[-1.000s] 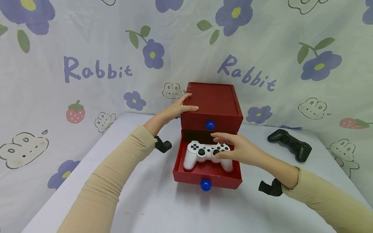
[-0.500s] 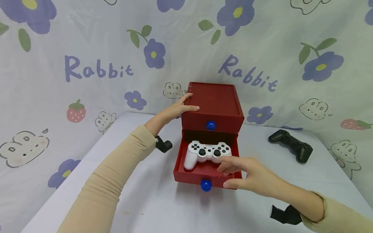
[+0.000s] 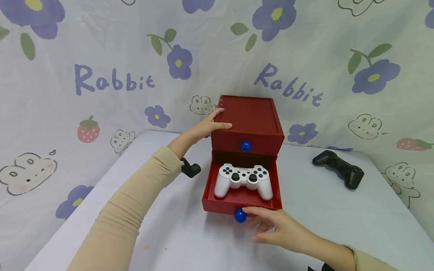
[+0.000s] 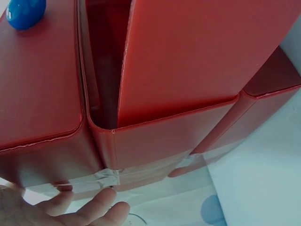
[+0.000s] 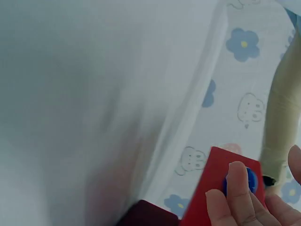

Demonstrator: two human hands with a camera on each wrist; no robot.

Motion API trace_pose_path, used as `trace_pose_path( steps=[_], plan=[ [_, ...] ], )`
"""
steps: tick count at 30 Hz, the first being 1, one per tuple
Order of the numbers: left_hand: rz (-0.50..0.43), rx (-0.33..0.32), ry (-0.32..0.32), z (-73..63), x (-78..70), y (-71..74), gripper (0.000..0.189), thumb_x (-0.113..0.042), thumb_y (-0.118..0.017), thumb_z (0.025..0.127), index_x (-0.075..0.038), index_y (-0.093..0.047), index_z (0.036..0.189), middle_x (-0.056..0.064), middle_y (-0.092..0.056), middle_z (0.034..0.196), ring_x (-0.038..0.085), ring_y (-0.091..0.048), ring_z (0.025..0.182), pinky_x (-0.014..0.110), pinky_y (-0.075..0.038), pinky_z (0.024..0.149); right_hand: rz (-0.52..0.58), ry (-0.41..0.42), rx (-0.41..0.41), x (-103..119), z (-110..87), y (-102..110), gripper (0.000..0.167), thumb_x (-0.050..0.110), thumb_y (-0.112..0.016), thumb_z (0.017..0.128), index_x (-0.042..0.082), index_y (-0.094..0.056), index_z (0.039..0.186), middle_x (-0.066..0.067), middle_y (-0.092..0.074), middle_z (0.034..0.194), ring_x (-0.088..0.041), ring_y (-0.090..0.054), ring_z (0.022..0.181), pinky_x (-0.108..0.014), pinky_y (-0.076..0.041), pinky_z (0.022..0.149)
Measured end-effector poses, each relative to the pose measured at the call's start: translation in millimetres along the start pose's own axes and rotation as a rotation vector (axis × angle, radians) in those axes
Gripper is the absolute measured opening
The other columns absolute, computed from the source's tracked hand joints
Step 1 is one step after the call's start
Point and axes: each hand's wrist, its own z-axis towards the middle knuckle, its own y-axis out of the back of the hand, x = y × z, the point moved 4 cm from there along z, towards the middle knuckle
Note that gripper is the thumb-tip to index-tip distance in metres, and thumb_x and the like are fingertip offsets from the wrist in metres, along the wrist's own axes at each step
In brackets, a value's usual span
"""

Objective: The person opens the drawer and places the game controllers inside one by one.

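A red two-drawer box (image 3: 249, 113) stands on the white-covered table, its lower drawer (image 3: 220, 205) pulled out and its upper drawer closed. Inside the lower drawer lies a white game controller (image 3: 242, 178). My left hand (image 3: 206, 127) rests on the box's upper left edge, and in the left wrist view its fingers (image 4: 101, 202) are extended beside the box. At the lower drawer's blue knob (image 3: 240, 215), my right hand (image 3: 283, 230) has its index fingertip at the knob's top right, apparently touching. The thumb is apart from the knob.
A black game controller (image 3: 338, 169) lies on the table to the right of the box. The upper drawer has its own blue knob (image 3: 245, 146). Behind everything hangs a patterned cloth (image 3: 217, 49) with flowers and rabbits.
My right hand has moved from over the white controller's right side down and toward me to the lower drawer's knob. The left hand, drawer and controllers stay put.
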Motion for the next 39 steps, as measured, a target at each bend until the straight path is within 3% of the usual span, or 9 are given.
trace_pose_path(
  steps=[6, 11, 14, 20, 28, 39],
  plan=[
    [0.002, 0.005, -0.008, 0.5, 0.0, -0.1, 0.077, -0.040, -0.058, 0.084, -0.029, -0.014, 0.145, 0.004, -0.014, 0.150, 0.027, -0.025, 0.132, 0.055, -0.025, 0.102, -0.046, -0.100, -0.050, -15, 9.0, -7, 0.053, 0.022, -0.069, 0.081, 0.009, -0.050, 0.129, -0.015, -0.059, 0.114, -0.019, -0.062, 0.088, -0.022, -0.051, 0.073],
    [-0.005, 0.003, -0.010, 1.4, 0.4, 0.2, 0.077, -0.040, -0.058, 0.084, -0.029, -0.014, 0.145, 0.004, -0.015, 0.150, 0.027, -0.026, 0.131, 0.055, -0.025, 0.103, -0.080, -0.064, -0.096, -16, 15.0, -13, 0.051, 0.021, -0.069, 0.081, 0.008, -0.052, 0.127, -0.013, -0.062, 0.109, -0.006, -0.060, 0.082, -0.019, -0.050, 0.072],
    [-0.003, 0.003, -0.012, 1.6, 0.3, 0.1, 0.077, -0.040, -0.058, 0.084, -0.029, -0.014, 0.145, 0.004, -0.015, 0.149, 0.026, -0.026, 0.131, 0.055, -0.025, 0.103, -0.071, -0.041, -0.102, -16, 18.9, -17, 0.049, 0.020, -0.068, 0.082, 0.007, -0.052, 0.127, -0.016, -0.062, 0.109, -0.004, -0.061, 0.084, -0.018, -0.049, 0.074],
    [-0.006, 0.011, -0.016, 1.1, -0.5, -0.3, 0.076, -0.039, -0.057, 0.084, -0.028, -0.013, 0.146, 0.005, -0.016, 0.149, 0.026, -0.027, 0.130, 0.054, -0.026, 0.102, -0.082, -0.021, -0.136, -19, 25.1, -20, 0.042, 0.019, -0.066, 0.084, 0.010, -0.055, 0.124, -0.014, -0.063, 0.110, -0.006, -0.061, 0.084, -0.019, -0.050, 0.074],
    [0.000, 0.015, -0.012, 1.5, 0.4, -1.4, 0.076, -0.040, -0.058, 0.084, -0.029, -0.013, 0.146, 0.004, -0.014, 0.150, 0.026, -0.025, 0.132, 0.054, -0.026, 0.102, -0.106, -0.026, -0.182, -18, 26.2, -20, 0.033, 0.011, -0.063, 0.086, 0.010, -0.059, 0.119, -0.015, -0.061, 0.115, -0.023, -0.062, 0.098, -0.029, -0.052, 0.077],
    [0.012, 0.009, -0.011, -0.7, -0.1, -0.3, 0.077, -0.041, -0.058, 0.084, -0.030, -0.013, 0.145, 0.002, -0.011, 0.151, 0.026, -0.021, 0.134, 0.056, -0.024, 0.103, -0.132, -0.038, -0.259, -20, 39.4, -1, 0.031, 0.014, -0.066, 0.084, 0.008, -0.063, 0.115, -0.012, -0.062, 0.111, -0.023, -0.062, 0.094, -0.027, -0.052, 0.076]
  ],
)
